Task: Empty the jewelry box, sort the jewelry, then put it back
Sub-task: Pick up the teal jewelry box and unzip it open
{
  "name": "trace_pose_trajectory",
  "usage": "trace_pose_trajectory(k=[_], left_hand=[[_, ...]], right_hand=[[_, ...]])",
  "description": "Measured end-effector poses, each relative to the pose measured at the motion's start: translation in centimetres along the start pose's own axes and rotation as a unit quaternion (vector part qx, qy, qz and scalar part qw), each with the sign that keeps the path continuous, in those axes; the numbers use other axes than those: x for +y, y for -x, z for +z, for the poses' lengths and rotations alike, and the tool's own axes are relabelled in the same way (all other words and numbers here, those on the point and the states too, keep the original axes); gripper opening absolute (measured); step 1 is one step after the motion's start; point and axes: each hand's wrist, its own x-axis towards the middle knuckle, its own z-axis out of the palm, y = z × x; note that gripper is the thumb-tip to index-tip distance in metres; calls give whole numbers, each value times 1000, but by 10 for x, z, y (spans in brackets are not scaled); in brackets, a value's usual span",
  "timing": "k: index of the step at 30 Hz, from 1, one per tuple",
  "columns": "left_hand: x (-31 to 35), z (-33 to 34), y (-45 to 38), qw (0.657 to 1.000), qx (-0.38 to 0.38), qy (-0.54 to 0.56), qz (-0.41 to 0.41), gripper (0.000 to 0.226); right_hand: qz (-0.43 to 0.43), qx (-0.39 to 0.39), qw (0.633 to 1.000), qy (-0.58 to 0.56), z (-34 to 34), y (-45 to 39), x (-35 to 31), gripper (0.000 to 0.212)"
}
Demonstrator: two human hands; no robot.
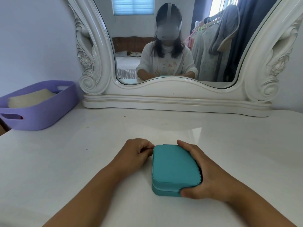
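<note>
A closed teal jewelry box [175,167] lies flat on the white dressing table [82,161], near the front middle. My right hand [208,176] grips the box along its right side, thumb at the near corner and fingers at the far corner. My left hand [136,153] sits at the box's far left corner with its fingers curled, pinching something small there, apparently the zipper pull. No jewelry shows.
A purple plastic basket [37,118] with a beige cloth in it stands at the table's back left. A large white ornate mirror [177,99] runs along the back edge and reflects a person seated at the table.
</note>
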Motion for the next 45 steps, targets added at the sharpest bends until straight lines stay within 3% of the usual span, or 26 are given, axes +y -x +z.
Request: trace_pose_trajectory(k=[7, 14, 19, 22, 25, 29, 32, 38, 45], left_hand=[[2, -6, 17, 996, 1, -75, 37, 16], [6, 3, 41, 997, 2, -45, 69, 12], [18, 28, 44, 991, 18, -47, 124, 26], [22, 40, 44, 982, 92, -78, 145, 24], [21, 39, 42, 973, 153, -88, 149, 22], [21, 42, 40, 990, 103, -3, 99, 6], [23, 45, 40, 993, 64, 78, 61, 18], [17, 36, 42, 994, 3, 85, 71, 20], [17, 29, 40, 991, 4, 112, 70, 12]], right_hand=[[21, 72, 997, 8, -2, -6, 4, 114], [31, 109, 994, 12, -2, -11, 7, 117], [26, 123, 992, 22, 2, -11, 8, 116], [1, 128, 991, 28, 3, -10, 9, 105], [-41, 136, 988, 63, 6, -5, 10, 79], [-141, 172, 963, 155, 16, 1, 4, 39], [-203, 170, 946, 186, 24, -1, 4, 14], [-207, 171, 950, 158, 22, -4, 9, 5], [-231, 194, 927, 223, 22, -6, 12, 2]])
